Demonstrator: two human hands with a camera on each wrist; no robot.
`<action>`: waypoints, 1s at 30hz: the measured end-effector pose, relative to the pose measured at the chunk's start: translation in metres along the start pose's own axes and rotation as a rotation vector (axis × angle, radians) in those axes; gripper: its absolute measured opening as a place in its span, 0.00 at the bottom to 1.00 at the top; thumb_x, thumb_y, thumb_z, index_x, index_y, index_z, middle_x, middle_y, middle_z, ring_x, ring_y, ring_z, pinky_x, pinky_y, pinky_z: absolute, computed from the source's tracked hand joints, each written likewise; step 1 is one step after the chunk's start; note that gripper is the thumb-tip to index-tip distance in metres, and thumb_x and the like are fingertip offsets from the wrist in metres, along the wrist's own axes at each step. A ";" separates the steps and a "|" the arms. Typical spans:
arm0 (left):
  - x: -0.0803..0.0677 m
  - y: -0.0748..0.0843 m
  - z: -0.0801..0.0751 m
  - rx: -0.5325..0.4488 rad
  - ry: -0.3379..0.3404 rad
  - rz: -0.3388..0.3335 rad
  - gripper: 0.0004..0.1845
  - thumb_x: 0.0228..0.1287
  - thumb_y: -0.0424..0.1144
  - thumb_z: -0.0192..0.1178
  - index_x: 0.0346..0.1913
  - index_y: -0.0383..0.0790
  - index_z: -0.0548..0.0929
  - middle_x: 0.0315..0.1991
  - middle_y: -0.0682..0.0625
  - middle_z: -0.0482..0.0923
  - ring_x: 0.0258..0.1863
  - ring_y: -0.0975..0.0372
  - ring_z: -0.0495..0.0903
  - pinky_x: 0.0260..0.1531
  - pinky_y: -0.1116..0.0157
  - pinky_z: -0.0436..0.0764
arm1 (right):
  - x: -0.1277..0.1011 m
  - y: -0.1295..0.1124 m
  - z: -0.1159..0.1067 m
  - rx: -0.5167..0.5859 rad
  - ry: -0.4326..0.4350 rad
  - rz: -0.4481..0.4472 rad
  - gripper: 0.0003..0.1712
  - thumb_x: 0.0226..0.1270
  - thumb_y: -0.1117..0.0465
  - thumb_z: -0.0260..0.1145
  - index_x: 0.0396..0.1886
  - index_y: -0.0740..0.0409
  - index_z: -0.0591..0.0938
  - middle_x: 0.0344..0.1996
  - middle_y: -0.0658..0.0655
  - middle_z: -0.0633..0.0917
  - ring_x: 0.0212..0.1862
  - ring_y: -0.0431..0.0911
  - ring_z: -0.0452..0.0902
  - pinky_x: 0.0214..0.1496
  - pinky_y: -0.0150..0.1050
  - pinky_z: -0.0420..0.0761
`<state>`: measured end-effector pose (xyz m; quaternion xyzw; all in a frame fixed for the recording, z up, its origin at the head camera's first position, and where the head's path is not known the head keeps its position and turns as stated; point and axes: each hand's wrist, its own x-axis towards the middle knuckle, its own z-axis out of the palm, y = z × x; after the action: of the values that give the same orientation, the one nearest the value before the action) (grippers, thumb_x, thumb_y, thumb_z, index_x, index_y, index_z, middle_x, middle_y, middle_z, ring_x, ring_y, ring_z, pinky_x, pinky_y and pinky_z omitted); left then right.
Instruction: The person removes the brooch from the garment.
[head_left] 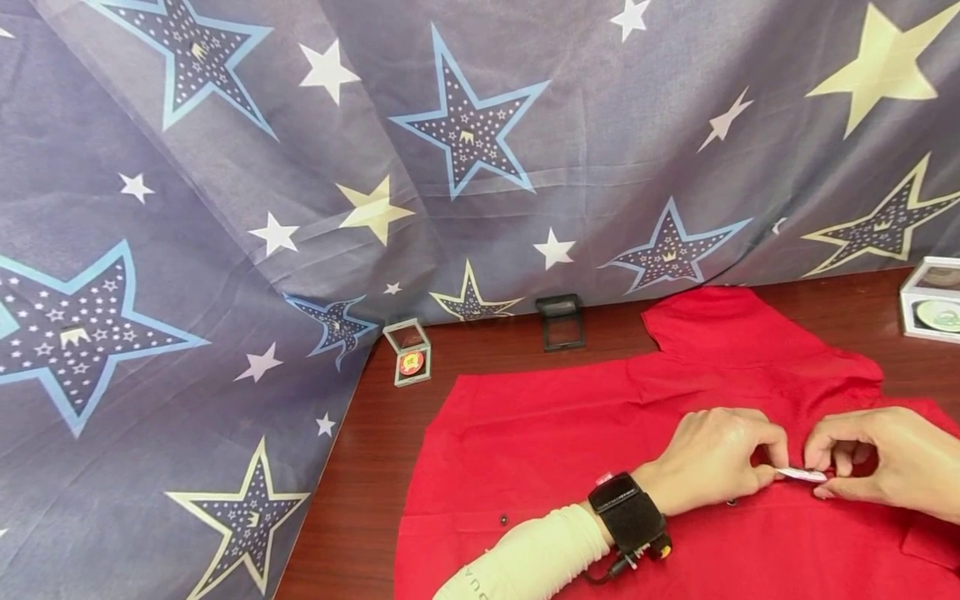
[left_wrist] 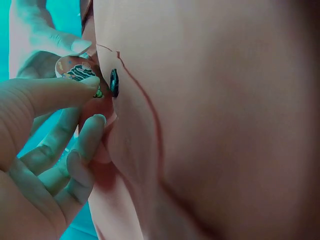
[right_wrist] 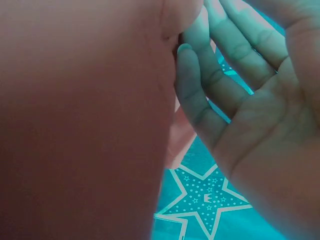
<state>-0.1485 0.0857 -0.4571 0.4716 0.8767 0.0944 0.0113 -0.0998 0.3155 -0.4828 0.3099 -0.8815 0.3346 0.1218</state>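
A red shirt (head_left: 540, 450) lies spread over the table. Just above its cloth, my left hand (head_left: 716, 462) pinches a small round badge (head_left: 802, 475) between thumb and fingers. The badge's printed face (left_wrist: 77, 70), with a black-and-white striped figure, shows in the left wrist view. My right hand (head_left: 896, 458) pinches the badge's other edge, thumb below and fingers curled above. Beside the badge, a dark shirt button (left_wrist: 114, 82) sits on the cloth. The right wrist view shows the right hand's fingers (right_wrist: 190, 80) against the cloth; the badge is hidden there.
At the back edge stand an open grey case (head_left: 407, 352) with a red and yellow round badge and an open black case (head_left: 561, 322). A white box (head_left: 932, 300) with a green round piece stands at the far right. A star-printed curtain (head_left: 480, 125) hangs behind the table.
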 end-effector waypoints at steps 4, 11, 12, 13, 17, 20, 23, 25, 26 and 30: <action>0.000 0.001 0.000 0.010 -0.018 0.003 0.08 0.59 0.53 0.75 0.32 0.67 0.84 0.31 0.73 0.71 0.25 0.79 0.66 0.20 0.78 0.64 | 0.000 0.001 0.000 0.005 -0.001 -0.009 0.33 0.28 0.62 0.91 0.31 0.30 0.80 0.23 0.27 0.74 0.25 0.27 0.72 0.26 0.21 0.69; 0.001 0.001 0.000 0.013 -0.041 0.019 0.08 0.58 0.53 0.75 0.31 0.68 0.83 0.33 0.74 0.73 0.27 0.79 0.67 0.22 0.78 0.65 | 0.000 0.002 0.000 0.016 -0.005 -0.020 0.33 0.28 0.61 0.91 0.32 0.31 0.80 0.24 0.28 0.75 0.25 0.27 0.72 0.26 0.21 0.68; 0.001 0.001 0.000 0.014 -0.044 0.023 0.09 0.58 0.53 0.76 0.31 0.68 0.83 0.34 0.74 0.73 0.27 0.79 0.67 0.22 0.78 0.65 | 0.000 0.002 0.001 0.015 -0.005 -0.023 0.33 0.27 0.60 0.91 0.32 0.31 0.80 0.24 0.28 0.74 0.25 0.27 0.72 0.26 0.21 0.68; 0.001 0.001 0.000 0.015 -0.046 0.030 0.09 0.58 0.53 0.76 0.31 0.67 0.83 0.34 0.74 0.73 0.28 0.79 0.68 0.22 0.78 0.65 | 0.000 0.002 0.001 0.012 -0.003 -0.027 0.34 0.27 0.60 0.91 0.32 0.31 0.80 0.24 0.28 0.74 0.25 0.27 0.71 0.26 0.21 0.68; 0.001 0.001 -0.001 0.029 -0.054 0.060 0.08 0.58 0.53 0.76 0.33 0.67 0.84 0.36 0.74 0.74 0.30 0.80 0.68 0.23 0.78 0.66 | -0.002 0.002 0.001 0.006 0.002 -0.044 0.34 0.26 0.60 0.91 0.32 0.30 0.80 0.24 0.28 0.74 0.26 0.26 0.71 0.26 0.20 0.68; 0.002 0.001 -0.002 0.035 -0.058 0.074 0.08 0.59 0.54 0.75 0.33 0.67 0.84 0.37 0.73 0.74 0.30 0.79 0.68 0.23 0.78 0.66 | -0.002 0.003 0.001 0.005 0.004 -0.051 0.34 0.26 0.61 0.91 0.32 0.31 0.80 0.24 0.27 0.74 0.26 0.26 0.71 0.26 0.20 0.67; 0.001 0.001 -0.001 0.036 -0.051 0.081 0.08 0.59 0.54 0.75 0.34 0.67 0.84 0.37 0.74 0.74 0.30 0.80 0.67 0.23 0.79 0.65 | -0.001 0.002 0.000 0.003 0.002 -0.063 0.35 0.26 0.63 0.91 0.33 0.30 0.81 0.24 0.27 0.75 0.26 0.26 0.71 0.27 0.20 0.67; 0.000 0.001 -0.001 0.030 -0.047 0.084 0.08 0.59 0.53 0.75 0.34 0.67 0.84 0.36 0.74 0.74 0.29 0.80 0.66 0.24 0.79 0.65 | 0.000 0.002 -0.001 -0.004 -0.002 -0.085 0.35 0.26 0.64 0.90 0.33 0.30 0.82 0.25 0.28 0.76 0.26 0.26 0.71 0.27 0.19 0.67; 0.000 0.001 -0.001 0.027 -0.045 0.085 0.08 0.59 0.53 0.75 0.34 0.67 0.84 0.36 0.74 0.74 0.29 0.80 0.66 0.24 0.80 0.65 | 0.000 0.002 -0.001 -0.010 -0.002 -0.099 0.35 0.25 0.64 0.90 0.34 0.29 0.83 0.26 0.28 0.77 0.27 0.25 0.71 0.27 0.19 0.67; 0.001 0.002 -0.001 0.015 -0.049 0.079 0.07 0.59 0.53 0.76 0.34 0.67 0.85 0.36 0.75 0.75 0.29 0.80 0.66 0.24 0.80 0.65 | 0.001 0.002 -0.003 -0.022 0.003 -0.150 0.36 0.24 0.66 0.89 0.35 0.29 0.85 0.29 0.28 0.79 0.28 0.24 0.71 0.29 0.18 0.67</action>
<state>-0.1478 0.0868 -0.4554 0.5081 0.8575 0.0763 0.0255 -0.1020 0.3182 -0.4814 0.3733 -0.8593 0.3152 0.1514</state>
